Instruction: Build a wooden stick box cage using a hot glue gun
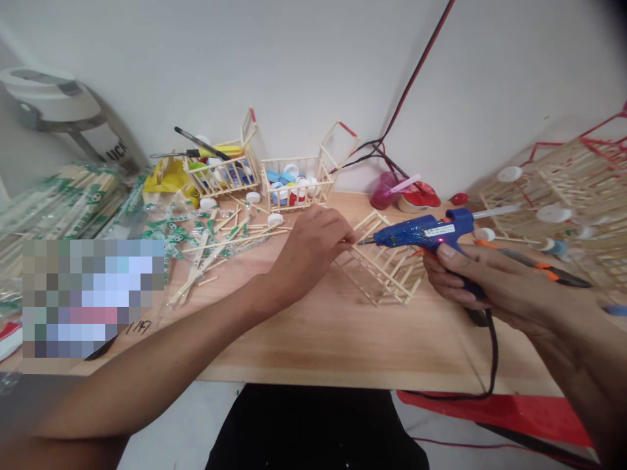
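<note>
My right hand [490, 281] grips a blue hot glue gun [421, 232] by its handle, with the nozzle pointing left. Its black cord [492, 365] hangs down past the table's front edge. The nozzle tip is close to the fingertips of my left hand [311, 251], which pinch a thin wooden stick [345, 242]. Just below lies a small lattice frame of wooden sticks [379, 264], tilted on the wooden table [343, 333]. The stick seems to rest against this frame, but the exact contact is hidden by my fingers.
Two stick baskets [291, 176] holding plastic bottle caps stand at the back, beside loose sticks [215, 248] and green-printed stick packets [63, 196]. A large stick structure [553, 209] and orange-handled pliers [539, 271] sit right. A red-and-black cable [406, 88] runs up the wall.
</note>
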### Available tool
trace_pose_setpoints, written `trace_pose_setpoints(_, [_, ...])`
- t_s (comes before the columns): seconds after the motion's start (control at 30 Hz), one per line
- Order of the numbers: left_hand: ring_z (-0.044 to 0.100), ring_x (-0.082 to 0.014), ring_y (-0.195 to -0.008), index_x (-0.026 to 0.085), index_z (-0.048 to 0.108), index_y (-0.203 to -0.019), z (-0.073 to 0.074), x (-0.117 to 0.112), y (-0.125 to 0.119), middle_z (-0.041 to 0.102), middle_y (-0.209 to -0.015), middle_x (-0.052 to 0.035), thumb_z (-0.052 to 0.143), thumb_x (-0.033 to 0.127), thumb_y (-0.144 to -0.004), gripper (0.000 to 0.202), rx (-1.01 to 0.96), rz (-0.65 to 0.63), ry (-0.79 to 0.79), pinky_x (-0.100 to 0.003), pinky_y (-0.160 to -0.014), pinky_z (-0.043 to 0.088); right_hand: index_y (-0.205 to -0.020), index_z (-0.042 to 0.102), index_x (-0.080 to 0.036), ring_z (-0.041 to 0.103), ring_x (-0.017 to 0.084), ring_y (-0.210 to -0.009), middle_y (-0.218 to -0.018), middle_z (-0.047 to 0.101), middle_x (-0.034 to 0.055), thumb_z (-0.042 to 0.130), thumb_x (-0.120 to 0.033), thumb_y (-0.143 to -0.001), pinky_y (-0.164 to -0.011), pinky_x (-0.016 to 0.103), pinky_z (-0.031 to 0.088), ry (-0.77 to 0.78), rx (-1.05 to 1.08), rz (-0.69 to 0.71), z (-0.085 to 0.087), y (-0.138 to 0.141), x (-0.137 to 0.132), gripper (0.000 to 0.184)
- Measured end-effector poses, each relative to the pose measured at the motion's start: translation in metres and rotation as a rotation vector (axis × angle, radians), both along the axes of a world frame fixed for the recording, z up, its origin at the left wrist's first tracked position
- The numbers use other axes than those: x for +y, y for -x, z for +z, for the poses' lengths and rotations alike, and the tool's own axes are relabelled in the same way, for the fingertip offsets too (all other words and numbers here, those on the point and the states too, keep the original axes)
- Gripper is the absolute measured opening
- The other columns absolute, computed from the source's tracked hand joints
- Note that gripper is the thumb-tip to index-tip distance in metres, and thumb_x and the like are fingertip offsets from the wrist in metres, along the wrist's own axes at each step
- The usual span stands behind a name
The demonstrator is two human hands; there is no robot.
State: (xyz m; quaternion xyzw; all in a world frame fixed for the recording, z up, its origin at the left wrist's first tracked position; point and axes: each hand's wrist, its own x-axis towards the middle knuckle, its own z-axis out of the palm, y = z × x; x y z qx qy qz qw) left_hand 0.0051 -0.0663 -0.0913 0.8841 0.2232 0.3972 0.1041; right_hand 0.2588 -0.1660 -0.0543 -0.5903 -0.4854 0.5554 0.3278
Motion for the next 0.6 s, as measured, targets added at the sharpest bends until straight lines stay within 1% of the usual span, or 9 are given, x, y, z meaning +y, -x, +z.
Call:
trace_pose_setpoints(0.23, [0.057,-0.0186,-0.091,0.016,0.064,-0.086,-0.0013,0.0013,0.0007,0.068,-0.092,-0.0053,0.060,0.015,-0.093,0.007,-0.006,-0.014,0.000,-0.034,-0.086,0.044,-0.071,0.043,-0.020,0.030,0.008,-0.050,-0.061,0.035,-0.0037,0.056,-0.056,-0.092,-0.043,0.023,0.014,-0.013,-0.052,0.015,0.0011,-0.0043,-0.0022,0.044])
trace_pose_setpoints(0.37, [0.057,-0.0186,-0.091,0.015,0.064,-0.086,-0.0008,0.0009,0.0007,0.069,-0.092,-0.0052,0.060,0.014,-0.093,0.008,-0.013,-0.022,0.017,-0.034,-0.086,0.043,-0.071,0.042,-0.020,0.031,0.008,-0.049,-0.061,0.035,-0.0037,0.056,-0.056,-0.093,-0.044,0.024,0.015,-0.016,-0.038,-0.003,0.0010,-0.0054,-0.0030,0.044])
trace_pose_setpoints(0.5, [0.057,-0.0186,-0.092,0.016,0.063,-0.085,-0.0002,0.0009,0.0008,0.068,-0.092,-0.0050,0.060,0.014,-0.093,0.008,-0.005,-0.014,0.020,-0.034,-0.087,0.044,-0.070,0.041,-0.020,0.032,0.007,-0.049,-0.061,0.035,-0.0040,0.057,-0.055,-0.092,-0.044,0.024,0.016,-0.009,-0.036,-0.002,0.0017,-0.0042,-0.0030,0.045])
trace_pose_setpoints(0.6, [0.057,-0.0184,-0.091,0.015,0.064,-0.086,-0.0003,0.0012,0.0009,0.068,-0.091,-0.0050,0.060,0.014,-0.093,0.008,-0.007,-0.015,0.010,-0.034,-0.087,0.044,-0.069,0.042,-0.020,0.031,0.007,-0.048,-0.060,0.034,-0.0046,0.058,-0.059,-0.090,-0.042,0.023,0.016,-0.024,-0.035,0.015,0.0009,-0.0039,-0.0021,0.047])
